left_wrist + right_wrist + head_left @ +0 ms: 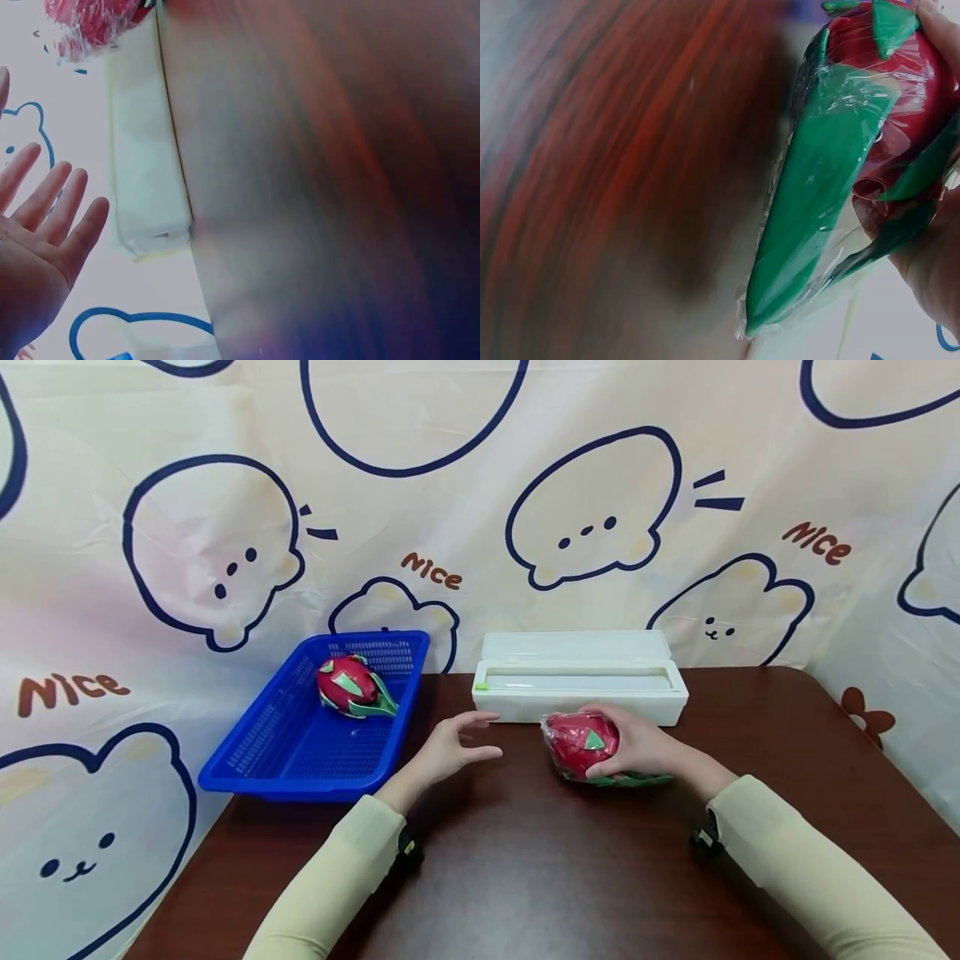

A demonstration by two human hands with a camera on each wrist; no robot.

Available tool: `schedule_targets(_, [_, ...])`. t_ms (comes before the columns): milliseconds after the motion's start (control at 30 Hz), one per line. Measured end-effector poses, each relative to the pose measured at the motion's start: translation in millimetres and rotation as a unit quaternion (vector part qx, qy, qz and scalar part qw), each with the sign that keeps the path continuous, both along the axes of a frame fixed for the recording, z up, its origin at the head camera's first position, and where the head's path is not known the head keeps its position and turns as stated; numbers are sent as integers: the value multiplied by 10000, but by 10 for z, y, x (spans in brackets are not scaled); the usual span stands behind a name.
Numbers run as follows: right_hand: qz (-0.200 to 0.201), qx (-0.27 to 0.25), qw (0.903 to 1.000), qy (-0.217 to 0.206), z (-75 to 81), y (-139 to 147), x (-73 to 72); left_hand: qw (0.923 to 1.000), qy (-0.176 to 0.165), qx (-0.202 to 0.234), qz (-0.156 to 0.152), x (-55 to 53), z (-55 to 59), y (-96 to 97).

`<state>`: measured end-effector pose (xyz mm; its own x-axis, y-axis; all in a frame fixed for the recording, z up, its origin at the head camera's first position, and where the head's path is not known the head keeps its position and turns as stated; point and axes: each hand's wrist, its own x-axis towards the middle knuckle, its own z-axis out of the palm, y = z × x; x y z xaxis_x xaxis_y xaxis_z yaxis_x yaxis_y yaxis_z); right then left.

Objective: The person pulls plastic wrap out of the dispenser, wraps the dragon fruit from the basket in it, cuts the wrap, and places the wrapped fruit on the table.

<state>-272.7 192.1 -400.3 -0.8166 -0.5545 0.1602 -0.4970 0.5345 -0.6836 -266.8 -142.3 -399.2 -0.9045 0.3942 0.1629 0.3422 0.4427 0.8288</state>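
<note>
My right hand grips a red dragon fruit with green leaves, wrapped in clear plastic film. In the right wrist view the wrapped dragon fruit shows its long green leaves under the shiny film, with fingers along its side. My left hand holds nothing; its fingers are spread and relaxed between the basket and the fruit, and the left wrist view shows the bare palm. A second dragon fruit, with no film visible on it, lies in the blue plastic basket at the left.
Behind the hands, a long white cling film box stands with its lid raised against the wall. The dark brown table reaches back to a cartoon-printed cloth.
</note>
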Motion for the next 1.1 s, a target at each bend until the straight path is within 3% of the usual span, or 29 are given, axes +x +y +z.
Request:
schedule_targets(133, [-123,30,9999,-11,85,148,35,9999,51,-13,-89,-34,-7,58])
schedule_targets(367, [-724,541,9958,-128,215,490,123,9987,33,-295,-404,-118,-6,232])
schedule_targets(533, [-1012,651,9926,-182,280,738,194,9969,206,-389,-645,-195,-17,371])
schedule_targets(733, [-1364,782,9874,-184,314,1042,267,9946,269,-448,-898,-260,18,544])
schedule_targets(1100, [-1926,1115,9746,-247,272,1572,366,9915,272,-712,-1054,-350,46,772])
